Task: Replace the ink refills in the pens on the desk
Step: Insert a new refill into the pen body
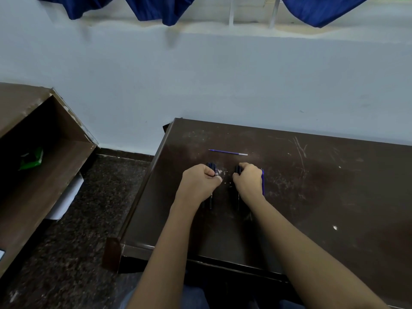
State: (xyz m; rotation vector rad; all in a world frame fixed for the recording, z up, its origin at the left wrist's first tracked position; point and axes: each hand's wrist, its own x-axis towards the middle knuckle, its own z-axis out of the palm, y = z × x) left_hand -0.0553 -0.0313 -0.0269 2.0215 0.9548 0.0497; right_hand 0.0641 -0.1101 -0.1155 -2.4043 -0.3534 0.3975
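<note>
Both hands rest on the dark brown desk (312, 197). My left hand (198, 181) is closed around dark pens (210, 167), whose tops stick out beyond the fingers and whose tips show below the wrist. My right hand (248, 179) is closed around other dark pens (237, 169). A thin blue refill (263, 181) lies along the right side of that hand; I cannot tell whether the hand holds it. Another blue ink refill (228, 152) lies loose on the desk just beyond both hands.
A pale wall (223, 81) rises right behind the desk. An open brown cabinet (44, 152) with a green packet (32, 158) stands to the left across a speckled floor (89, 219). Blue curtains (156, 7) hang above.
</note>
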